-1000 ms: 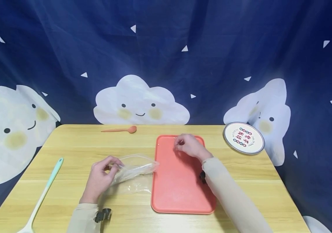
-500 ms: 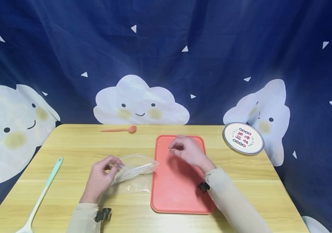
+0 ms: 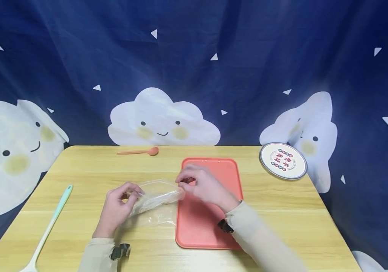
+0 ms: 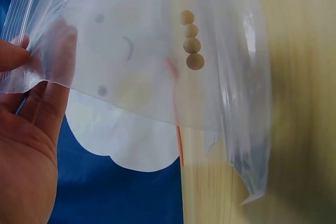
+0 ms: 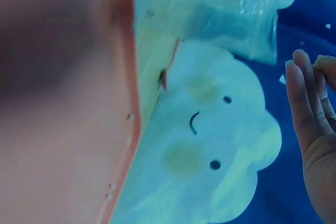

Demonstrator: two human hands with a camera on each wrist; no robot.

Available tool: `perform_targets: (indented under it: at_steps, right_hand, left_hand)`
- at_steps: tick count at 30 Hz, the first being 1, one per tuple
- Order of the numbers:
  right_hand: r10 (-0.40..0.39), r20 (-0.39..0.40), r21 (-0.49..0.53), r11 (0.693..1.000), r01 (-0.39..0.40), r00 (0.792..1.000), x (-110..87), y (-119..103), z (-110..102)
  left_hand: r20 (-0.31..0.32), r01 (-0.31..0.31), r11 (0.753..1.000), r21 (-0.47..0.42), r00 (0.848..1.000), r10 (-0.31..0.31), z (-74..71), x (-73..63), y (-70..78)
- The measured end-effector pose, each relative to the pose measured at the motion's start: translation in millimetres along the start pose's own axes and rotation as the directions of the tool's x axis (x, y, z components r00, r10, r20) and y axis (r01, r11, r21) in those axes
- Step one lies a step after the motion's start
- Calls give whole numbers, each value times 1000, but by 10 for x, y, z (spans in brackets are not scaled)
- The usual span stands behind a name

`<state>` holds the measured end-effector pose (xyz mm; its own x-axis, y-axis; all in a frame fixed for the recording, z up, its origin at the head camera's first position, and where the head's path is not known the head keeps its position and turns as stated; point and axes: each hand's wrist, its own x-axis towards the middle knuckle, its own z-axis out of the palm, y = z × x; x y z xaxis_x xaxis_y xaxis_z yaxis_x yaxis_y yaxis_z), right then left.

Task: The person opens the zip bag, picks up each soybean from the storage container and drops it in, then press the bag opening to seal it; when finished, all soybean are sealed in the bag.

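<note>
My left hand (image 3: 116, 207) pinches the edge of a clear zip-lock bag (image 3: 156, 200) near its zip strip, holding it up over the table. Inside the bag, the left wrist view shows several round tan soybeans (image 4: 192, 45) in a row. My right hand (image 3: 205, 187) is above the left part of the red tray (image 3: 192, 232), close to the bag's right end. Between its thumb and fingertips it pinches a small soybean (image 5: 316, 67), barely visible in the right wrist view. A few more soybeans (image 5: 130, 117) lie along the tray's far rim.
An orange spoon (image 3: 153, 151) lies at the table's back edge. On the left is a long pale-green-handled utensil (image 3: 51, 224), its head cut off by the frame. A round plate with red lettering (image 3: 283, 161) sits at the back right corner. A blue cloud-patterned curtain (image 3: 241, 75) hangs behind.
From the tray's far edge my right hand has moved left and nearer, reaching the bag's right end. The left hand and bag have stayed put.
</note>
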<state>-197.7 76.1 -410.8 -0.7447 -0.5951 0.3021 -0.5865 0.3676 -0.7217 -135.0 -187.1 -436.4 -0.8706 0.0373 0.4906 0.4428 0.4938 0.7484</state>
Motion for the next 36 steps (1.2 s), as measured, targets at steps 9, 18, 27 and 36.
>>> perform_targets:
  at_steps: [9, 18, 27, 36]
  right_hand:
    - [-153, 71, -143, 977, 161, 986, 201, -146, 254]
    - [-179, 137, -337, 916, 216, 974, 309, -194, 415]
    - [-135, 101, -153, 977, 150, 986, 282, -87, 312]
    - [108, -73, -42, 993, -112, 991, 232, 330, -41]
  left_hand:
    - [-16, -14, 1000, 9, 1000, 14, 7, -25, -77]
    - [-15, -31, 999, 20, 999, 32, 18, -25, -133]
    - [-11, -55, 999, 5, 998, 55, 12, -9, -60]
    - [-8, -35, 999, 0, 999, 35, -2, -20, -49]
